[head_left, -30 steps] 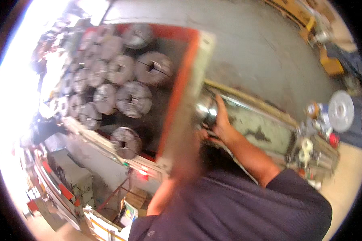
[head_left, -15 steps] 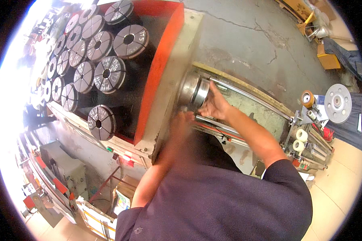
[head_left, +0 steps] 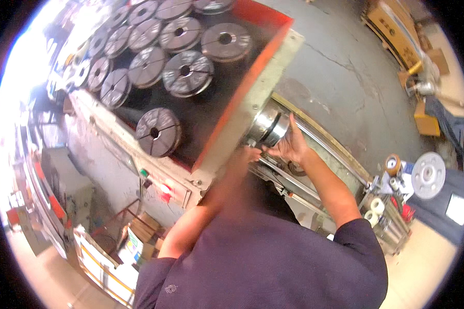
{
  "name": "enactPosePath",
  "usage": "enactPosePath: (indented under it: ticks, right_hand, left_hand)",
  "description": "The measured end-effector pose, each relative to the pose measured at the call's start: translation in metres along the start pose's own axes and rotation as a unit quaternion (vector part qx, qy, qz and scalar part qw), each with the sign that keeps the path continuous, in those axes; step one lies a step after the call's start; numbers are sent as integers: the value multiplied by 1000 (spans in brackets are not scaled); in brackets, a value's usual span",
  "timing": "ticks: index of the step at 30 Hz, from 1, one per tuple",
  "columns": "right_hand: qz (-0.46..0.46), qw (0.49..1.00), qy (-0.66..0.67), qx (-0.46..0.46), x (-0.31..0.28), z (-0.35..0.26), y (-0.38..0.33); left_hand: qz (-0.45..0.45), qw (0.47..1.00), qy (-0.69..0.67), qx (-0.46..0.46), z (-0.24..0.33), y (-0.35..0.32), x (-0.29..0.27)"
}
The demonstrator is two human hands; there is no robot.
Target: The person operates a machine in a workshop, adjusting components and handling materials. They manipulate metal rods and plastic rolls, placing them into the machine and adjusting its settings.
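Workshop lathe [head_left: 242,118], right hand [head_left: 290,147] fingers curled on shiny chuck [head_left: 267,127], left hand [head_left: 251,153] blurred, grip unclear

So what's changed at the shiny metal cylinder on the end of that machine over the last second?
The left hand has come up from below, blurred, to the underside of the shiny metal cylinder; a second ago it was lower against the housing. The view has swung, so the tray of grooved metal discs sits higher in the picture. The right hand stays on the cylinder, and the discs lie as before.
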State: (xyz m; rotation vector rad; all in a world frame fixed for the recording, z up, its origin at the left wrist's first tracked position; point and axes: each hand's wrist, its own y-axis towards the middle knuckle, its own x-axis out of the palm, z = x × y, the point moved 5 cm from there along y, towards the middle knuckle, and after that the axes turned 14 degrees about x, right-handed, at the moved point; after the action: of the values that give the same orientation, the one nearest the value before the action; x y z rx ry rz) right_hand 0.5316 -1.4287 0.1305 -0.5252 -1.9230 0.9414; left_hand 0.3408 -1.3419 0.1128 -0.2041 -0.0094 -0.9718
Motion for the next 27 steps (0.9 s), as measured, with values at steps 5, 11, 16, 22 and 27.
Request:
enactPosePath:
  ticks: [5, 11, 16, 22, 27]
  right_hand:
    - [177, 833, -401, -338, 13, -8, -35]
    - [186, 778, -453, -394, 8, -20, -19]
    - [140, 959, -161, -186, -10, 4, -23]
    - [173, 632, -559, -508, 35, -23, -43]
    - [137, 965, -179, -133, 10, -9, -17]
  left_hand:
    - [32, 999, 21, 35, 12, 1, 4]
    - [18, 994, -111, 5, 8, 3, 9]
    - [40, 986, -161, -6, -12, 2, 12]
    - [45, 992, -113, -35, 12, -4, 8]
    - [53, 991, -122, -15, 5, -5, 10]
